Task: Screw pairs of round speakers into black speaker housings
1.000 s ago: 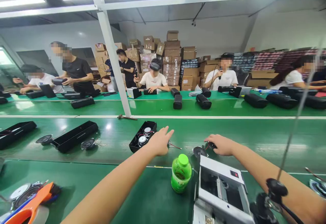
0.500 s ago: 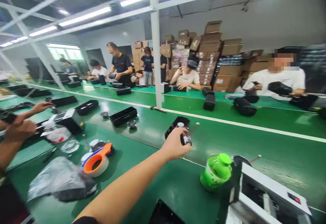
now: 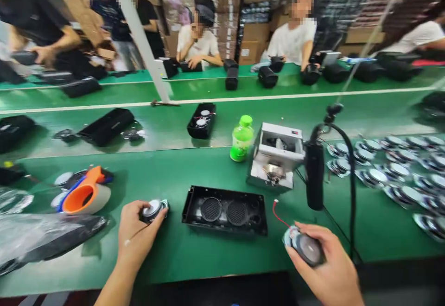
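My left hand (image 3: 137, 232) is closed round a small round speaker driver (image 3: 153, 210), low over the green bench. Between my hands lies an open black speaker housing (image 3: 225, 213), its inside facing up with two round mesh grilles. On the right, my right hand (image 3: 328, 262) grips a second speaker driver (image 3: 308, 248) by its rim, dark cone towards me. A red wire with a white plug (image 3: 276, 201) sticks up from that driver. Neither driver touches the housing.
Behind the housing stand a green bottle (image 3: 241, 139) and a white-framed device (image 3: 276, 157). A black electric screwdriver (image 3: 314, 176) hangs at right, beside rows of speaker drivers (image 3: 392, 171). Orange tape dispenser (image 3: 83, 192) and plastic bag (image 3: 45, 241) lie left. Co-workers sit across the belt.
The view has swung right and down. One hand, reaching out with a driver over the belt, is back over the bench; both hands now show, each with a driver.
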`<state>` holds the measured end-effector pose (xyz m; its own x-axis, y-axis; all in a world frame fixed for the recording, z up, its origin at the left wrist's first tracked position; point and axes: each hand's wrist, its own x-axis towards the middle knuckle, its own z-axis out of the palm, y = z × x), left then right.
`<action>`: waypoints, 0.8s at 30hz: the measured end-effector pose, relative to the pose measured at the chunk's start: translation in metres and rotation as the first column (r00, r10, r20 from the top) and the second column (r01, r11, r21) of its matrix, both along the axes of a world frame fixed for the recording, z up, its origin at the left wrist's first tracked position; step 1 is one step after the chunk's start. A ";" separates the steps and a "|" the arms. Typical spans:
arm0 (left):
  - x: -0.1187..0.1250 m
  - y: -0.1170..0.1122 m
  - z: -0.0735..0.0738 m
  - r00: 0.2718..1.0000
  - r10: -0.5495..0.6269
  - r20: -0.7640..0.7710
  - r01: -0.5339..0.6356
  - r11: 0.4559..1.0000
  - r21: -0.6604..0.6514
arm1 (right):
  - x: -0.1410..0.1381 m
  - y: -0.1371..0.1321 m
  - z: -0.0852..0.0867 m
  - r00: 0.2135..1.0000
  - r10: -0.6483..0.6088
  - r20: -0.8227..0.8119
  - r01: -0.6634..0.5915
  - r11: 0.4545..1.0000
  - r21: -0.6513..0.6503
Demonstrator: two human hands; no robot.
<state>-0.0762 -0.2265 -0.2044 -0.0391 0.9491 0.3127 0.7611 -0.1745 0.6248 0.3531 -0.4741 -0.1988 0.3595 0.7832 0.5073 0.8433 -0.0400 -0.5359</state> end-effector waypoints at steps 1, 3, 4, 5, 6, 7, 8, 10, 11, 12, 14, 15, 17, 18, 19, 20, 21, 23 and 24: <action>-0.001 0.000 0.002 0.999 -0.031 -0.027 0.031 1.000 0.005 | -0.005 -0.001 -0.003 0.999 -0.025 0.032 0.025 1.000 -0.012; -0.007 -0.002 0.006 0.991 -0.118 -0.069 0.119 0.993 0.000 | -0.006 0.009 -0.008 0.994 -0.057 0.094 0.062 0.996 -0.060; -0.010 -0.004 0.008 0.981 -0.167 -0.099 0.167 0.986 -0.003 | -0.005 0.014 -0.010 0.991 -0.061 0.123 0.073 0.993 -0.095; -0.014 -0.006 0.010 0.967 -0.211 -0.140 0.212 0.977 -0.006 | -0.004 0.019 -0.010 0.987 -0.061 0.149 0.082 0.987 -0.137; -0.018 -0.008 0.012 0.951 -0.242 -0.191 0.245 0.969 -0.006 | -0.002 0.023 -0.009 0.983 -0.057 0.174 0.089 0.980 -0.179; -0.021 -0.010 0.014 0.933 -0.257 -0.252 0.264 0.964 -0.006 | 0.000 0.025 -0.006 0.979 -0.052 0.197 0.096 0.971 -0.220; -0.024 -0.010 0.017 0.911 -0.266 -0.317 0.277 0.961 -0.010 | 0.002 0.026 -0.004 0.975 -0.049 0.219 0.106 0.961 -0.255; -0.028 -0.009 0.023 0.858 -0.307 -0.412 0.323 0.946 -0.033 | 0.006 0.028 0.002 0.966 -0.044 0.253 0.123 0.944 -0.305; -0.029 -0.007 0.027 0.822 -0.362 -0.439 0.376 0.925 -0.059 | 0.008 0.029 0.004 0.964 -0.038 0.262 0.124 0.939 -0.320; -0.030 -0.005 0.031 0.780 -0.437 -0.448 0.446 0.890 -0.092 | 0.010 0.031 0.006 0.964 -0.026 0.263 0.115 0.937 -0.330; -0.029 -0.003 0.038 0.704 -0.577 -0.413 0.567 0.808 -0.161 | 0.013 0.037 0.006 0.972 0.003 0.236 0.077 0.942 -0.328; -0.028 -0.003 0.041 0.696 -0.604 -0.388 0.584 0.791 -0.182 | 0.014 0.040 0.005 0.978 0.012 0.210 0.055 0.948 -0.314; -0.025 -0.005 0.044 0.745 -0.562 -0.359 0.531 0.826 -0.191 | 0.014 0.043 0.001 0.990 0.004 0.143 0.032 0.968 -0.249; -0.024 -0.007 0.044 0.783 -0.509 -0.358 0.478 0.860 -0.178 | 0.013 0.043 -0.001 0.994 -0.009 0.106 0.031 0.978 -0.209; -0.022 -0.011 0.043 0.816 -0.451 -0.362 0.422 0.892 -0.161 | 0.013 0.042 -0.002 0.997 -0.020 0.069 0.032 0.984 -0.173; -0.020 -0.014 0.042 0.840 -0.399 -0.366 0.372 0.917 -0.146 | 0.012 0.039 -0.004 0.999 -0.024 0.035 0.029 0.989 -0.147; -0.019 -0.018 0.042 0.860 -0.354 -0.368 0.328 0.935 -0.133 | 0.012 0.036 -0.005 1.000 -0.019 0.006 0.020 0.991 -0.132; -0.018 -0.025 0.040 0.892 -0.282 -0.353 0.256 0.959 -0.119 | 0.014 0.027 -0.007 0.999 0.013 -0.037 -0.018 0.992 -0.126; -0.018 -0.027 0.040 0.905 -0.260 -0.335 0.234 0.965 -0.118 | 0.017 0.022 -0.009 0.998 0.041 -0.057 -0.048 0.990 -0.134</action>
